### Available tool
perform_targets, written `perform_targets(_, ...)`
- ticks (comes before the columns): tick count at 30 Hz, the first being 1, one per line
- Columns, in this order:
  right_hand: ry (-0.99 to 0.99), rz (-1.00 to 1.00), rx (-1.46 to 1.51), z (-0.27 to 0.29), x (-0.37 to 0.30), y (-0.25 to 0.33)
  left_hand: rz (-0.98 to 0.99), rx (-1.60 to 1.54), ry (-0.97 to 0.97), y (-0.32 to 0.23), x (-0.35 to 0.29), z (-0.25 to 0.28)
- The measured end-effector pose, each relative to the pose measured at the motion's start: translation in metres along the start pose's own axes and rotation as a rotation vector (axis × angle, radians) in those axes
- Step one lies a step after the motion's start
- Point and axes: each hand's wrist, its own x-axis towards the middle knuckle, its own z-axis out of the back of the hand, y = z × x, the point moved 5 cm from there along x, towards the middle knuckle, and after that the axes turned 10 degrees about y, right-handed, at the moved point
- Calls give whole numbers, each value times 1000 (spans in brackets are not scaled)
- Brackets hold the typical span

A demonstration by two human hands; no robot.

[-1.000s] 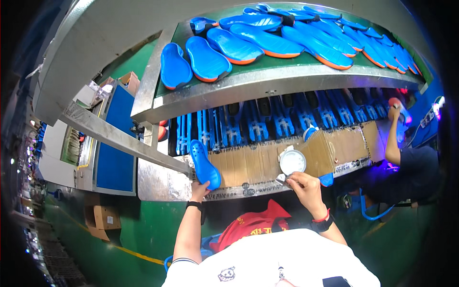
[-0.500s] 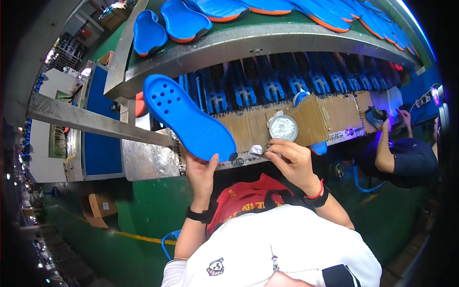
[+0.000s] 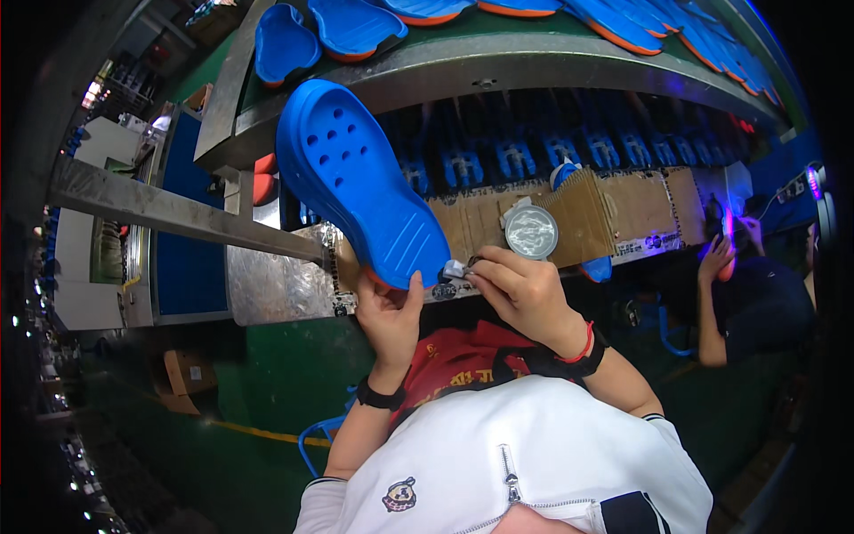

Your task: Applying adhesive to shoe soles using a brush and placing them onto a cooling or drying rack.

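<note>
My left hand (image 3: 393, 313) grips the heel end of a blue foam clog sole (image 3: 356, 178) with several round holes, holding it up tilted toward the upper left. My right hand (image 3: 525, 289) pinches a small grey brush-like tool (image 3: 455, 269) whose tip touches the sole's heel edge. A round tin (image 3: 531, 231) with a pale paste sits on the cardboard-covered bench (image 3: 623, 209) just beyond my right hand.
A metal shelf (image 3: 534, 67) above carries several blue and orange soles (image 3: 356, 27). Blue holders (image 3: 516, 156) line the row under it. A metal beam (image 3: 178, 214) runs in from the left. Another person (image 3: 747, 294) works at the right.
The blue sole has come closer and risen higher in my left hand. My right hand has left the round tin and moved its tool to the sole's heel.
</note>
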Motion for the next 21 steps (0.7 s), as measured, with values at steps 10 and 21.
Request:
perform_targets(10,32,22,27,-3,2,2,-38,98,-10,4,-3,3)
perform_targets(21,47,-2,-166,4,1,6,-12,149,21,4,-5,0)
